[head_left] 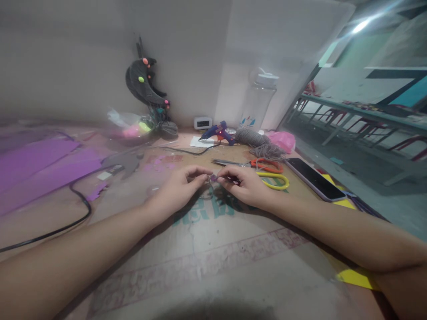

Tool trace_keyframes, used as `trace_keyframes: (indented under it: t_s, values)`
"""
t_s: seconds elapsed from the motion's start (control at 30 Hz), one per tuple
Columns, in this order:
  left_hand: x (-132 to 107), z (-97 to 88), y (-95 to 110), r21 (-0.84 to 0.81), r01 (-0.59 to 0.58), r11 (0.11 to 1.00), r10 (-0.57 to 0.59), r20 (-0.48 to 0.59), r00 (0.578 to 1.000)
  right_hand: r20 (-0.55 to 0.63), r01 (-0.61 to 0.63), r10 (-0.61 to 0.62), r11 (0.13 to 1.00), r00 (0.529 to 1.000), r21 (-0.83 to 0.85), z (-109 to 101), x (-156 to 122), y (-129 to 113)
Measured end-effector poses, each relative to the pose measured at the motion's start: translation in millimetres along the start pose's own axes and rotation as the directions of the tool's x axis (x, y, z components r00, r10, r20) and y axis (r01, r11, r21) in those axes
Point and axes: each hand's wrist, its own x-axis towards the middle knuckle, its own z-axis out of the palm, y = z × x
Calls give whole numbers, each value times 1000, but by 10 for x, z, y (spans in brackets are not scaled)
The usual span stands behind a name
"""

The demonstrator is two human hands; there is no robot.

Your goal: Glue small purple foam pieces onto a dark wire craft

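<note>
Above a printed tabletop [216, 240], the left hand [182, 187] and right hand [245, 183] are poised face to face, each with thumb and forefinger pinched nearly closed on a small purple piece [213, 178], held at three o'clock from the left, nine from the right, equally near both; its long axis cannot be made out.

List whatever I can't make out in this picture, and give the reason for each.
All in the head view:
- Small purple piece at the fingertips: exact shape unclear; tiny, blurred, partly covered by fingers.
- Yellow handle: whatever it joins on its left is hidden by the right hand.
- White display clock: digits too small and blurred to read.
- Purple sheets: far ends cut off by the left edge.
</note>
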Motion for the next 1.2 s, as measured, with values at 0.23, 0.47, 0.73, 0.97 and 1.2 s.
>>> trace_keyframes:
  t_s: [0.23,0.47,0.73,0.97,1.2]
  values:
    - [-9,5,22,-27,13,1000,-14,-34,999,6,-28,29,999,1000,-15,-4,1,-6]
    - [-25,-9,25,-23,-20,1000,20,3,1000,-3,-18,18,1000,1000,-4,2,5,0]
    - [-20,13,27,-15,-3,1000,3,3,1000,-11,-14,14,1000,1000,4,2,0,14]
    - [-42,19,-27,59,-45,997,43,34,999,-22,13,-13,1000,1000,-8,15,-8,27]
    - [-59,10,33,0,-22,1000,22,29,999,-2,-5,5,1000,1000,-8,3,0,10]
